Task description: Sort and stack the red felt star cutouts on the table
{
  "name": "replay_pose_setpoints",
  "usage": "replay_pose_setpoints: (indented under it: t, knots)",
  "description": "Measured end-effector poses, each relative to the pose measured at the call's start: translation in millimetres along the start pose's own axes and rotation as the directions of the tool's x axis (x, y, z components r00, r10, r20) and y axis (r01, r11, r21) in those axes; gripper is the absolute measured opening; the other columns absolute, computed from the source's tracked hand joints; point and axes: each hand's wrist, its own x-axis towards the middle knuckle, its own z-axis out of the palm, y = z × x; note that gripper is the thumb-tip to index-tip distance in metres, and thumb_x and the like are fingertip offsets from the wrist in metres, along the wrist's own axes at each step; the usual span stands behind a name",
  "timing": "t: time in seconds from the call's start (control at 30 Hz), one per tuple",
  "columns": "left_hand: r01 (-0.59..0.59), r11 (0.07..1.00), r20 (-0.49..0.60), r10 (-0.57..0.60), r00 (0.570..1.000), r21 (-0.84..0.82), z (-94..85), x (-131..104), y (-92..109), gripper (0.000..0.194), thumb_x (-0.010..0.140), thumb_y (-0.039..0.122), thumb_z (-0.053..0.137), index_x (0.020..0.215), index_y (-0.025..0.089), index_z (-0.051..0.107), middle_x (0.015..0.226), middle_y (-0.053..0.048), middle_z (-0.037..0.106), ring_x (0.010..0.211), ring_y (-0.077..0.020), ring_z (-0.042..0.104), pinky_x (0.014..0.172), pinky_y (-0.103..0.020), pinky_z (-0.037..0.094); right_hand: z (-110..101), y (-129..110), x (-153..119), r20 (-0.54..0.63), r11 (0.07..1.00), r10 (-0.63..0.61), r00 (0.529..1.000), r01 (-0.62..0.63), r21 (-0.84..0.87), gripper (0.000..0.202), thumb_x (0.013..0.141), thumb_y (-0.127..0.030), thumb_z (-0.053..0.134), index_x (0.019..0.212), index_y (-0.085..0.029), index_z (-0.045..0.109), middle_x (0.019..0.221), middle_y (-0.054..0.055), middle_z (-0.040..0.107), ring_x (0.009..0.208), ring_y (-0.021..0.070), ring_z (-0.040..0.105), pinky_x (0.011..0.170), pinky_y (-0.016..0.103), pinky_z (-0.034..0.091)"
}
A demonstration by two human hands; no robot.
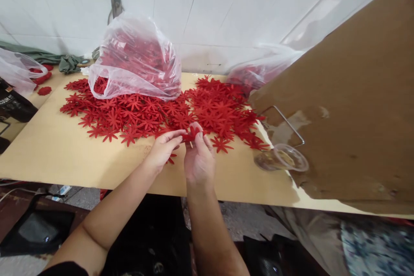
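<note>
From here I see the left hand [164, 150] and right hand [199, 161] pinching a red petalled piece [194, 132] between them above the tabletop [80, 155]. A broad heap [129, 114] lies loose beyond, more bagged [142, 60]; I can't tell which, if any, are already worked, and fingers cover much of the held piece.

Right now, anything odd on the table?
The clear tub at the right looks tipped; can't tell if it spilled. The brown board beside it has a ragged pale edge, as if torn.
</note>
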Motion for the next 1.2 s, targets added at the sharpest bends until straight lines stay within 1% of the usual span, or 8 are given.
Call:
replay_pose_setpoints:
  t: [0.13, 0.27, 0.4, 0.53, 0.7, 0.9, 1.03, 1.2]
  knots:
    - [0.039, 0.999, 0.028, -0.039, 0.999, -0.002, -6.0, 1.4, -0.8, 0.018, 0.078, 0.030, 0.056, 0.087, 0.019, 0.067, 0.082, -0.003, 0.067, 0.075, -0.0108, 0.058, 0.071, -0.024, 0.040, -3.0, -2.1, -0.3, 0.138, 0.996, 0.070, 0.988, -0.076, 0.042, 0.024, 0.078, -0.037, 0.054, 0.097, -0.027, 0.065, 0.119, 0.004, 0.060, 0.114, 0.0197, 0.051, 0.100, 0.045, 0.036]
    - [0.102, 0.992, 0.074, -0.097, 0.993, -0.071, -9.6, 4.5, -2.2, 0.042, 0.080, 0.052, 0.044, 0.080, 0.017, 0.067, 0.071, -0.004, 0.063, 0.063, -0.0090, 0.054, 0.059, -0.022, 0.038, -7.0, -1.6, 1.7, 0.236, 0.982, 0.105, 0.966, -0.137, 0.127, 0.025, 0.074, -0.040, 0.058, 0.095, -0.028, 0.066, 0.120, 0.002, 0.059, 0.115, 0.0209, 0.051, 0.101, 0.048, 0.034]
    - [0.034, 0.999, 0.069, -0.036, 0.997, 0.027, -7.5, 2.2, -1.3, 0.019, 0.069, 0.034, 0.065, 0.081, 0.019, 0.064, 0.080, 0.000, 0.061, 0.065, -0.0067, 0.051, 0.059, -0.020, 0.036, -9.9, 0.0, 1.9, 0.302, 0.979, 0.126, 0.945, -0.168, 0.118, 0.026, 0.076, -0.040, 0.056, 0.098, -0.030, 0.065, 0.125, 0.001, 0.055, 0.116, 0.0211, 0.050, 0.103, 0.049, 0.031]
    - [0.008, 0.997, 0.064, -0.013, 0.998, 0.080, -4.6, 0.6, 1.2, 0.007, 0.067, 0.019, 0.064, 0.071, 0.017, 0.058, 0.070, 0.003, 0.055, 0.060, -0.0054, 0.047, 0.059, -0.021, 0.035, -11.5, 1.2, 0.6, 0.283, 0.977, 0.130, 0.950, -0.171, 0.126, 0.026, 0.075, -0.039, 0.058, 0.098, -0.029, 0.066, 0.124, 0.002, 0.056, 0.116, 0.0202, 0.050, 0.107, 0.046, 0.026]
    - [-0.032, 0.999, 0.071, 0.030, 0.997, 0.035, -1.3, 2.0, 1.5, 0.010, 0.069, 0.013, 0.060, 0.066, 0.015, 0.051, 0.064, 0.005, 0.053, 0.060, -0.0048, 0.049, 0.062, -0.020, 0.038, -11.6, 2.4, 0.1, 0.284, 0.967, 0.175, 0.943, -0.218, 0.128, 0.025, 0.074, -0.038, 0.060, 0.096, -0.027, 0.066, 0.121, 0.003, 0.058, 0.115, 0.0201, 0.050, 0.106, 0.046, 0.028]
    - [-0.069, 0.989, 0.026, 0.067, 0.997, 0.129, -3.0, 7.5, -1.8, 0.024, 0.064, 0.006, 0.063, 0.087, 0.013, 0.058, 0.065, 0.003, 0.056, 0.059, -0.0045, 0.050, 0.058, -0.018, 0.040, -17.6, 3.9, -0.2, 0.222, 0.974, 0.191, 0.956, -0.213, 0.076, 0.033, 0.077, -0.045, 0.056, 0.105, -0.028, 0.061, 0.122, 0.004, 0.057, 0.114, 0.0191, 0.050, 0.099, 0.042, 0.038]
    - [-0.112, 0.970, -0.042, 0.123, 0.991, 0.216, -8.0, 8.7, 0.5, 0.024, 0.066, 0.010, 0.062, 0.091, 0.013, 0.059, 0.058, 0.006, 0.049, 0.051, -0.0037, 0.045, 0.051, -0.018, 0.039, -23.5, 4.4, -3.9, 0.197, 0.984, 0.179, 0.964, -0.177, -0.024, 0.032, 0.070, -0.041, 0.066, 0.098, -0.027, 0.062, 0.107, 0.003, 0.064, 0.100, 0.0172, 0.058, 0.091, 0.038, 0.044]
    - [-0.115, 0.918, -0.075, 0.154, 0.985, 0.379, -7.6, 6.5, 4.3, 0.020, 0.067, 0.006, 0.059, 0.086, 0.013, 0.059, 0.056, 0.006, 0.050, 0.051, -0.0046, 0.046, 0.052, -0.019, 0.040, -22.6, 7.1, -10.5, 0.198, 0.971, 0.203, 0.959, -0.171, -0.167, 0.024, 0.064, -0.032, 0.072, 0.083, -0.020, 0.063, 0.088, 0.003, 0.068, 0.085, 0.0152, 0.062, 0.083, 0.033, 0.048]
